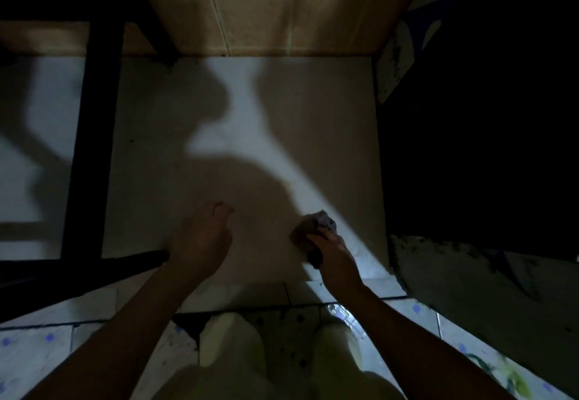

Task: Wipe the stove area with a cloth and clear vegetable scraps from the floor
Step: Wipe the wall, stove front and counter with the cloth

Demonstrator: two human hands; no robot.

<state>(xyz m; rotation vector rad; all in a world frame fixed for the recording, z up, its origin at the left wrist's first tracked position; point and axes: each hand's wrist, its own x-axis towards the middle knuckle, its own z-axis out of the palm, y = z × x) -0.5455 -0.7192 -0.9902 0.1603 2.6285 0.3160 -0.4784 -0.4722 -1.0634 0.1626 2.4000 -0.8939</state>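
Observation:
A pale flat slab [250, 111] fills the middle of the dim view, crossed by dark shadows. My right hand [333, 258] grips a crumpled greyish cloth [315, 227] and holds it down on the slab near its right front part. My left hand [200, 236] hovers or rests on the slab to the left of the cloth, fingers loosely curled and holding nothing. No vegetable scraps can be made out in the darkness.
A black metal frame [94, 136] stands along the slab's left side. Tan wall tiles [266, 7] rise behind it. A dark stained ledge [470, 280] lies at the right. Patterned floor tiles [37, 346] and my pale trouser legs [232, 346] show below.

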